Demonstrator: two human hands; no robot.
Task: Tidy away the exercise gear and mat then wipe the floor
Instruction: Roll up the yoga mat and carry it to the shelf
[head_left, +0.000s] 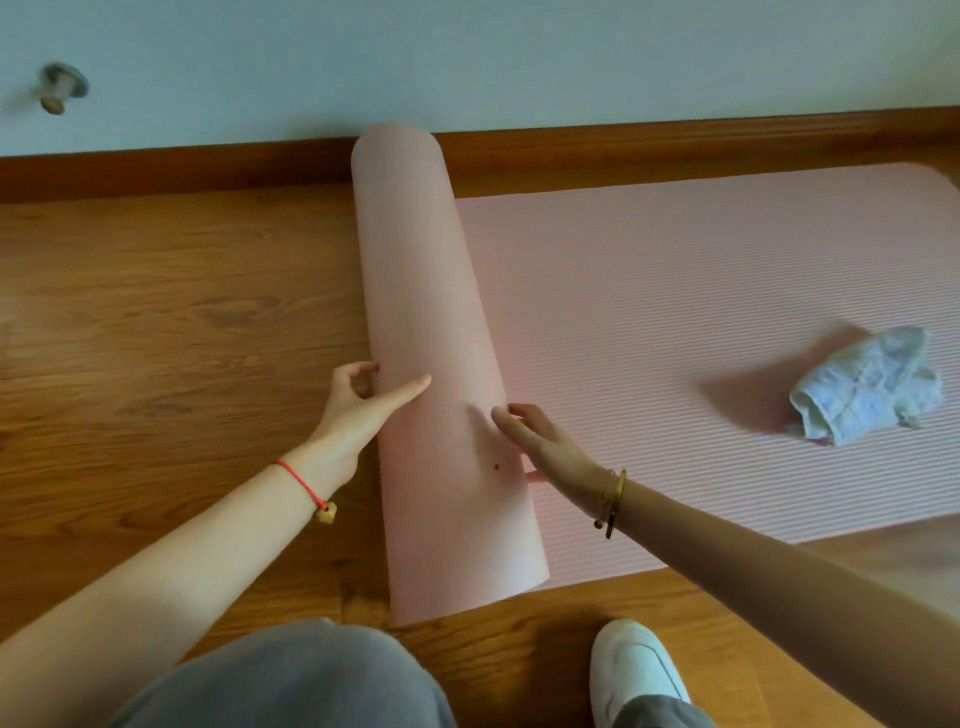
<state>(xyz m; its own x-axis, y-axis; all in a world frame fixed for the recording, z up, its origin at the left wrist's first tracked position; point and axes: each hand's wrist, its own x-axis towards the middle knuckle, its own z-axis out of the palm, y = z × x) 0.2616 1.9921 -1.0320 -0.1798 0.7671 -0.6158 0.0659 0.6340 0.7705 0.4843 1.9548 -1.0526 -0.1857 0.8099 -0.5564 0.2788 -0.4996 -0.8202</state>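
A pink exercise mat (675, 291) lies on the wooden floor, its left part wound into a thick roll (431, 291) that runs from the wall towards me. My left hand (363, 400) rests against the roll's left side, thumb laid over the top and fingers curved at its edge. On the roll's right side my right hand (540, 441) presses with fingers spread, the thumb tucked at the seam where roll meets flat mat. A crumpled pale blue cloth (867, 387) lies on the flat part of the mat, to the right.
A wooden skirting board (208, 166) and pale wall close off the far side. A small door stopper (60, 93) sticks out of the wall at the top left. My grey-trousered knee (291, 675) and white shoe (639, 670) are at the bottom edge. Bare wooden floor (156, 338) spreads to the left.
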